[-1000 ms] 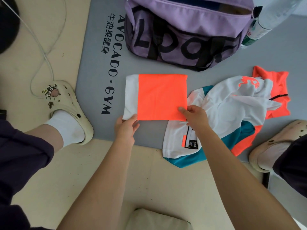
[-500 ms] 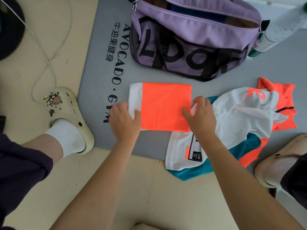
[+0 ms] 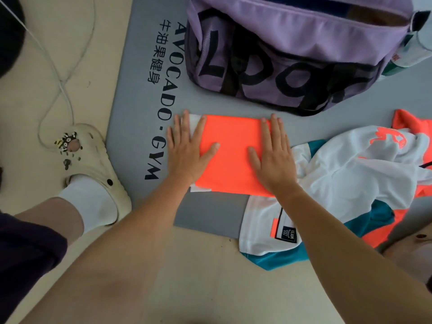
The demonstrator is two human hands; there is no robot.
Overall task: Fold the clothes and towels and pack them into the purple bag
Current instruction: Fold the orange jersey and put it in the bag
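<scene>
Both forearms are bare from the bottom edge of the view up to the left hand (image 3: 187,153) and the right hand (image 3: 272,155), with no sleeve, watch or ring showing. The left leg wears a dark purple garment (image 3: 25,260) that ends above a bare shin. Below it is a white sock (image 3: 90,204) inside a cream clog (image 3: 93,164) with round holes, a dark rivet at the side and small black-and-yellow charms on top. At the right edge shows part of a second cream clog (image 3: 411,244).
</scene>
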